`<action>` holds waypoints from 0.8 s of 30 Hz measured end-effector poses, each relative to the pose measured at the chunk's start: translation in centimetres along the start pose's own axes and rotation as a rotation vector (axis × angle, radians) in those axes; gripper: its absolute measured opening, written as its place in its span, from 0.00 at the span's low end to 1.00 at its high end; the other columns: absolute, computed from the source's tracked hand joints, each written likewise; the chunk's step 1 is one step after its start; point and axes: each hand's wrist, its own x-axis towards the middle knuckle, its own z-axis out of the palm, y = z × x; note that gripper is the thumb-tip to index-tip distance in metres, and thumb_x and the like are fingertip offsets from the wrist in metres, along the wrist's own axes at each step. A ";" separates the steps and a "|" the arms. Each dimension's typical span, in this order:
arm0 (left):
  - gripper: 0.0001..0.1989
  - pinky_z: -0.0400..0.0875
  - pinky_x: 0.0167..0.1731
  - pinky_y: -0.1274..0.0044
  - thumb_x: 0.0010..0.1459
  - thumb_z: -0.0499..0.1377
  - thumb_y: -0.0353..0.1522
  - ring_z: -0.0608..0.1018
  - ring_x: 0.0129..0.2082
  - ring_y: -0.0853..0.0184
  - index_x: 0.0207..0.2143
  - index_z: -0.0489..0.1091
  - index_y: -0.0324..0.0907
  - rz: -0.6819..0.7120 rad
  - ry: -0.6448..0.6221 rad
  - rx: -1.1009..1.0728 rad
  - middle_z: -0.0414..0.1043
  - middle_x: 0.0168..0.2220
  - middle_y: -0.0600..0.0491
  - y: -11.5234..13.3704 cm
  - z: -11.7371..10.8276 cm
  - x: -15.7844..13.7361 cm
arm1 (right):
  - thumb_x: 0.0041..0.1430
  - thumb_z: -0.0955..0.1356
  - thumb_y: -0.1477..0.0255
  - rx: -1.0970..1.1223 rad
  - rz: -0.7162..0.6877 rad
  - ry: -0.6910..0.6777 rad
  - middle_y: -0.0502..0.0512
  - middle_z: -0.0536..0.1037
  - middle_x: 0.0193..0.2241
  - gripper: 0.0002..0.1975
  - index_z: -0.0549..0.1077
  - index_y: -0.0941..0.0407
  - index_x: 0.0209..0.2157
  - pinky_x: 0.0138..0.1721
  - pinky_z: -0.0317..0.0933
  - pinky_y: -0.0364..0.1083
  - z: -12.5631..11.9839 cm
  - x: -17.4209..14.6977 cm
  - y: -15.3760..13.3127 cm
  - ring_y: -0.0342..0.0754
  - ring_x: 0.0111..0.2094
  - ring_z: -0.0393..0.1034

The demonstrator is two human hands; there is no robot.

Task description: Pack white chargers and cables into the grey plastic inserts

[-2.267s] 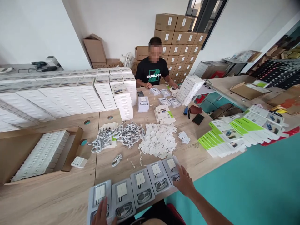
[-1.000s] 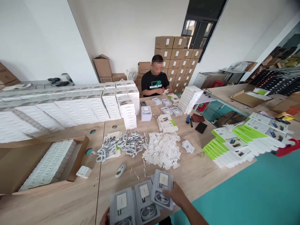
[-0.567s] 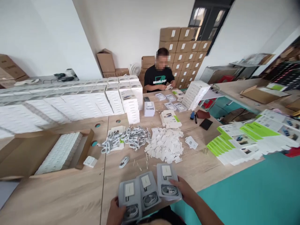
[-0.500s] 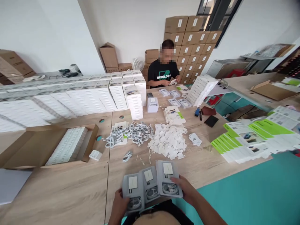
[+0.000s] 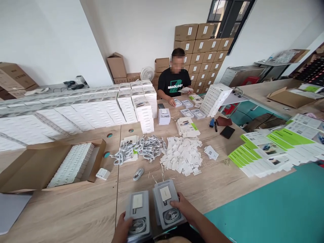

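Gripping left tray in left hand, right tray stack in right hand; bottom centre; just apart, converging up-frame along long axes

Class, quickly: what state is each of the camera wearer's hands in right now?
Left hand: closed, gripping the left grey tray by its edge.
Right hand: closed on the stacked grey trays.

Two topmost trays, one fan
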 end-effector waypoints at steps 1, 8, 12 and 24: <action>0.23 0.74 0.34 0.68 0.36 0.61 0.28 0.81 0.34 0.53 0.40 0.65 0.40 -0.029 -0.034 -0.077 0.76 0.28 0.49 0.6 -0.5 -0.4 | 0.42 0.72 0.70 -0.002 -0.010 -0.010 0.61 0.78 0.48 0.32 0.65 0.58 0.51 0.51 0.65 0.56 0.1 -0.1 -0.1 0.56 0.48 0.74; 0.27 0.69 0.29 0.74 0.32 0.55 0.24 0.78 0.36 0.56 0.42 0.68 0.40 -0.002 -0.399 -0.265 0.77 0.34 0.50 3.6 5.6 -5.0 | 0.47 0.71 0.66 0.054 0.007 -0.097 0.55 0.79 0.48 0.31 0.66 0.52 0.55 0.54 0.62 0.57 3.0 -1.4 -1.9 0.56 0.50 0.72; 0.36 0.71 0.37 0.72 0.28 0.55 0.23 0.77 0.42 0.54 0.47 0.66 0.41 0.037 -0.302 -0.211 0.76 0.39 0.49 3.0 9.4 -4.7 | 0.58 0.60 0.47 0.265 0.080 -0.247 0.61 0.80 0.45 0.33 0.71 0.57 0.52 0.55 0.61 0.59 4.0 -2.9 -3.8 0.58 0.50 0.72; 0.35 0.70 0.45 0.65 0.31 0.53 0.29 0.75 0.49 0.50 0.48 0.71 0.43 0.038 -0.542 -0.237 0.76 0.46 0.48 7.0 12.7 -5.2 | 0.49 0.73 0.61 0.115 -0.176 -0.306 0.52 0.71 0.58 0.43 0.54 0.45 0.64 0.62 0.54 0.56 3.0 -2.5 -8.6 0.58 0.60 0.63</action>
